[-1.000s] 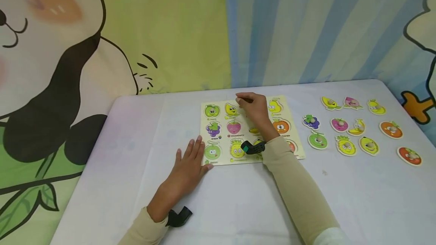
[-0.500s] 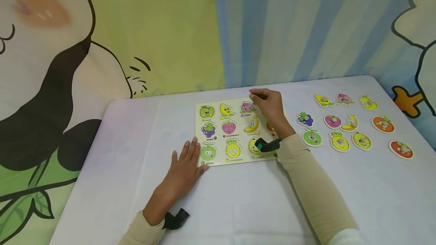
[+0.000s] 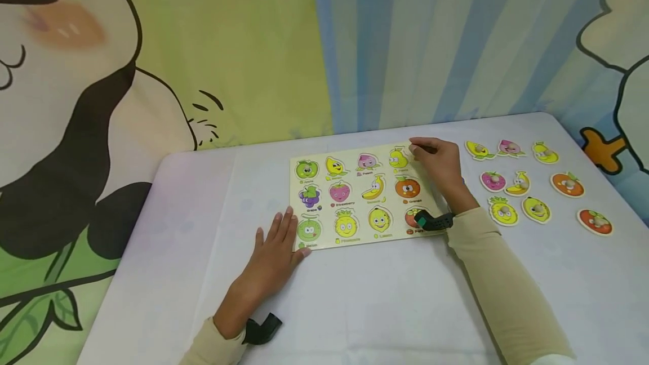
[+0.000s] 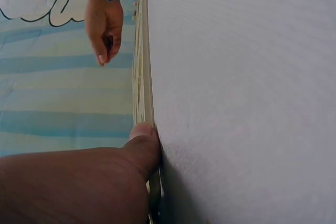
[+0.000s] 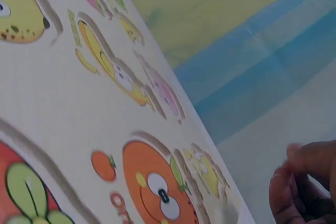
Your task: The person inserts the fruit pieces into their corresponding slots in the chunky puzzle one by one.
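A pale fruit puzzle board (image 3: 327,244) with shaped fruit pictures and small labels lies flat on the table. At its left edge my left hand (image 3: 269,263) rests with spread fingers, the thumb by the near corner; in the left wrist view its thumb (image 4: 143,139) touches the board's edge. My right hand (image 3: 442,169) is over the board's far right corner, beside the pear picture (image 3: 398,157). Its fingers are loosely curled, thumb near the index finger, and no piece shows in them. In the right wrist view, that hand (image 5: 304,184) hangs past the orange picture (image 5: 157,187).
Loose knobbed fruit pieces lie right of the board, among them a banana (image 3: 518,183), a pineapple (image 3: 503,212), a lemon (image 3: 536,210), an orange (image 3: 568,185) and a tomato (image 3: 595,222). My right forearm partly hides this area. A printed cloth (image 3: 253,49) hangs behind the table.
My right hand has moved right across the board's far row, uncovering the peach and pear pictures, and now hides the grape and melon pieces. My left hand has stayed at the left edge.
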`<state>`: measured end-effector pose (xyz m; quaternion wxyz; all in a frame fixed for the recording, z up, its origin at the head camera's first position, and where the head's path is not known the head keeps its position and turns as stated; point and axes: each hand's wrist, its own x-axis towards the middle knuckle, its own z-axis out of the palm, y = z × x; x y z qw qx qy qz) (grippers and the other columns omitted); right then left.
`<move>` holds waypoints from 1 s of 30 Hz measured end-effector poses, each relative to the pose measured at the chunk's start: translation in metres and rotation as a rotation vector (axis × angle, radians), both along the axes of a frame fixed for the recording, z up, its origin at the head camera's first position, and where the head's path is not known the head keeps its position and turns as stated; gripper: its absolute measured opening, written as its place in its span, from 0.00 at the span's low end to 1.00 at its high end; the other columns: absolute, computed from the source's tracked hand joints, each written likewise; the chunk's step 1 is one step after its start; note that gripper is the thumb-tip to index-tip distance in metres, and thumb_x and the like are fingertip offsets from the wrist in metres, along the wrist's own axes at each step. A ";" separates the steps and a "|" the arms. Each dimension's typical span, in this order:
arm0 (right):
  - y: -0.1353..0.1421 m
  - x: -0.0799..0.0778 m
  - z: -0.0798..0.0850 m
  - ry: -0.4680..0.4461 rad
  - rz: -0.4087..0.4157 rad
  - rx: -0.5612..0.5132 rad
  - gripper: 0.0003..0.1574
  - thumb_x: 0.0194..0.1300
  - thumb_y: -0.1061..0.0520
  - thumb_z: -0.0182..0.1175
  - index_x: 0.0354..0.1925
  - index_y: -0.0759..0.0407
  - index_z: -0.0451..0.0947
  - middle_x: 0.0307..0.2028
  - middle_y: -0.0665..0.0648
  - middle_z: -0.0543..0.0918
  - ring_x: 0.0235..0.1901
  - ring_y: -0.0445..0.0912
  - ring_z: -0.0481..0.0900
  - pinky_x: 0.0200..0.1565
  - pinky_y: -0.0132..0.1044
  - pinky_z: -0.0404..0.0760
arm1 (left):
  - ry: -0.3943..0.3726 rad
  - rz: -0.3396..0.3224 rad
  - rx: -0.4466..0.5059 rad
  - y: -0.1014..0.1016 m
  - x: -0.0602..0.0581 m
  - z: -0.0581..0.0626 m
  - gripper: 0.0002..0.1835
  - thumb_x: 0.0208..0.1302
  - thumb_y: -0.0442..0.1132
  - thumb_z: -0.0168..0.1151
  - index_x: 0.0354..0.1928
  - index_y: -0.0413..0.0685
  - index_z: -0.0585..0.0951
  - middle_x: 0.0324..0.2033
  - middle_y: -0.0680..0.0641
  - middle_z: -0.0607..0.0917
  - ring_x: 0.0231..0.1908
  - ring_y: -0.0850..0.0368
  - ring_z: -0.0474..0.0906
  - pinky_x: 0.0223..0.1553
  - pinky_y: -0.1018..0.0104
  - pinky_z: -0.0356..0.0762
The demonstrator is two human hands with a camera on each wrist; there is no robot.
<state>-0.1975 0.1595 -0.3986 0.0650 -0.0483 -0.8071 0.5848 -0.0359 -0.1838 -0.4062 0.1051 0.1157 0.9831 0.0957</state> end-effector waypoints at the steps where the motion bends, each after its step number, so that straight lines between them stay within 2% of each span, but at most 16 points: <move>1: 0.004 0.000 0.000 0.002 -0.002 0.003 0.21 0.69 0.52 0.61 0.54 0.64 0.81 0.48 0.60 0.82 0.42 0.48 0.81 0.42 0.28 0.78 | -0.004 0.002 0.000 0.000 0.000 0.000 0.42 0.72 0.54 0.53 0.76 0.38 0.48 0.76 0.43 0.42 0.74 0.43 0.34 0.66 0.33 0.38; 5: 0.023 0.003 -0.002 -0.020 -0.022 0.027 0.23 0.70 0.49 0.59 0.55 0.63 0.80 0.49 0.60 0.82 0.43 0.49 0.82 0.42 0.29 0.79 | -0.010 0.006 -0.003 -0.001 0.000 -0.002 0.42 0.72 0.54 0.52 0.76 0.38 0.47 0.76 0.44 0.40 0.74 0.43 0.33 0.66 0.34 0.36; 11: 0.046 0.003 -0.001 -0.067 -0.088 0.077 0.26 0.69 0.45 0.59 0.57 0.60 0.79 0.49 0.57 0.83 0.39 0.40 0.81 0.45 0.32 0.78 | -0.008 0.013 0.000 -0.001 0.001 -0.002 0.42 0.72 0.54 0.52 0.76 0.38 0.48 0.76 0.43 0.41 0.74 0.43 0.33 0.66 0.34 0.37; 17: 0.067 0.002 0.000 -0.096 -0.139 0.110 0.27 0.70 0.45 0.57 0.59 0.59 0.78 0.52 0.58 0.82 0.40 0.39 0.81 0.50 0.32 0.77 | -0.009 0.003 -0.003 0.001 0.000 -0.003 0.42 0.72 0.54 0.52 0.76 0.38 0.48 0.76 0.43 0.40 0.74 0.43 0.33 0.66 0.33 0.37; 20: 0.077 0.004 0.001 -0.095 -0.165 0.120 0.26 0.71 0.46 0.57 0.60 0.58 0.78 0.51 0.56 0.82 0.40 0.38 0.80 0.47 0.29 0.77 | -0.011 -0.002 -0.002 0.003 0.000 -0.003 0.42 0.73 0.54 0.51 0.76 0.38 0.48 0.76 0.43 0.40 0.74 0.43 0.33 0.66 0.34 0.37; 24: 0.089 0.004 0.001 -0.091 -0.236 0.083 0.25 0.69 0.44 0.58 0.58 0.57 0.80 0.45 0.49 0.83 0.38 0.37 0.79 0.40 0.26 0.76 | -0.018 -0.004 0.004 0.004 0.000 -0.001 0.42 0.73 0.53 0.51 0.76 0.37 0.48 0.76 0.43 0.41 0.74 0.43 0.33 0.66 0.33 0.37; 27: 0.098 0.001 0.001 -0.110 -0.259 0.055 0.28 0.68 0.41 0.58 0.58 0.55 0.80 0.46 0.47 0.82 0.40 0.37 0.78 0.43 0.29 0.76 | -0.020 0.001 -0.006 0.003 0.001 0.001 0.42 0.72 0.53 0.52 0.75 0.37 0.48 0.76 0.42 0.42 0.74 0.42 0.34 0.66 0.33 0.38; 30: 0.108 -0.001 0.000 -0.160 -0.266 0.072 0.30 0.68 0.39 0.56 0.62 0.51 0.77 0.52 0.49 0.80 0.46 0.38 0.77 0.49 0.31 0.75 | -0.017 0.001 -0.004 0.003 0.001 0.002 0.42 0.72 0.52 0.53 0.75 0.36 0.49 0.76 0.41 0.42 0.74 0.42 0.35 0.66 0.33 0.38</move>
